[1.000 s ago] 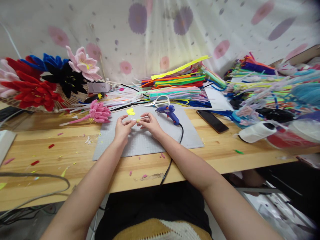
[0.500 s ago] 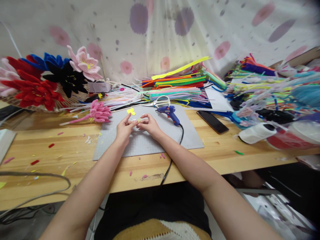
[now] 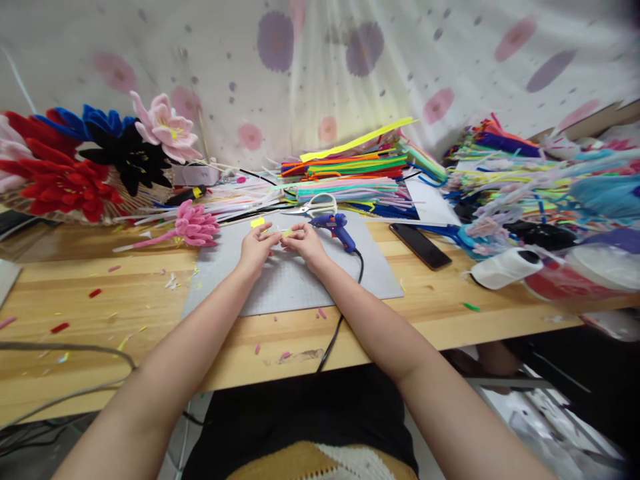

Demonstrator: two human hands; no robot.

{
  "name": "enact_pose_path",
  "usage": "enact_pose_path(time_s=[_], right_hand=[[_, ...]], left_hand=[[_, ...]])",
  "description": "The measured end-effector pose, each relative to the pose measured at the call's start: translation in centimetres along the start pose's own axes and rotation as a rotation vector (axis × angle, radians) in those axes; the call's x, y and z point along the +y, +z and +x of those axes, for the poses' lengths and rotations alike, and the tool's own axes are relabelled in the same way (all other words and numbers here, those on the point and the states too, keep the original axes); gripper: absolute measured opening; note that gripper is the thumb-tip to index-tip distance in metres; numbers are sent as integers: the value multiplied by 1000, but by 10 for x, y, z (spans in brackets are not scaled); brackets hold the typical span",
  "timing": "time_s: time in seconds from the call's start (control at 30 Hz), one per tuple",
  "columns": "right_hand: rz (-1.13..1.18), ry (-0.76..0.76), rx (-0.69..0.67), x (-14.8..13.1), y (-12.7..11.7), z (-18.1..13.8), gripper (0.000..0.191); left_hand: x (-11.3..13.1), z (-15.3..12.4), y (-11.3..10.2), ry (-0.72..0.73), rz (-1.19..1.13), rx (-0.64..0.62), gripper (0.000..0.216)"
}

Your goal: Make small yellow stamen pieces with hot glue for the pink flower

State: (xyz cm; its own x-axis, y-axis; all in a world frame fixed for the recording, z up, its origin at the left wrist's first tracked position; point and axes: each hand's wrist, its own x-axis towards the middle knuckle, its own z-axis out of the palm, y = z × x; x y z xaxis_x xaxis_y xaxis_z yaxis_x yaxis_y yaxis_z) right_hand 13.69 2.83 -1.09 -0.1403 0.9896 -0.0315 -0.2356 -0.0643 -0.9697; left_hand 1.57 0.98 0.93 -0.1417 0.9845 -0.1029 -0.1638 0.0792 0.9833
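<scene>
Over the grey cutting mat (image 3: pixel 300 293), my left hand (image 3: pixel 257 250) and my right hand (image 3: pixel 303 243) meet, fingertips pinched close together. Between them shows a small pale yellow piece (image 3: pixel 286 234), too small to name; my right thumb and finger are closed on it. What my left fingertips pinch is hidden. Just behind my left hand lie bright yellow pieces (image 3: pixel 257 223) on the mat. A blue glue gun (image 3: pixel 336 230) rests right of my right hand, with white-handled scissors (image 3: pixel 320 205) behind it.
Left of the mat lies a pink fuzzy flower (image 3: pixel 193 225). Bundles of pipe cleaners (image 3: pixel 350 170) are stacked at the back. A phone (image 3: pixel 420 245) and a white roll (image 3: pixel 507 268) lie to the right. The glue gun's black cord (image 3: pixel 333 343) crosses the front edge. Finished flowers (image 3: pixel 70 180) fill the back left.
My hands have shifted slightly right over the mat and still meet at the fingertips. The view has turned a little, so the table things appear slightly further left.
</scene>
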Motion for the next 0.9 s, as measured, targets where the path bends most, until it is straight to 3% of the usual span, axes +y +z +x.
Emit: enact_pose_path(time_s=[0.5,0.9], right_hand=[[-104,-112,-10,-4,-12,-5,41],[-71,-123,-79,-3,-17,-7,43]], left_hand=[[-10,-9,5,41,94,174,59],[-12,-9,7,62,79,170,60]])
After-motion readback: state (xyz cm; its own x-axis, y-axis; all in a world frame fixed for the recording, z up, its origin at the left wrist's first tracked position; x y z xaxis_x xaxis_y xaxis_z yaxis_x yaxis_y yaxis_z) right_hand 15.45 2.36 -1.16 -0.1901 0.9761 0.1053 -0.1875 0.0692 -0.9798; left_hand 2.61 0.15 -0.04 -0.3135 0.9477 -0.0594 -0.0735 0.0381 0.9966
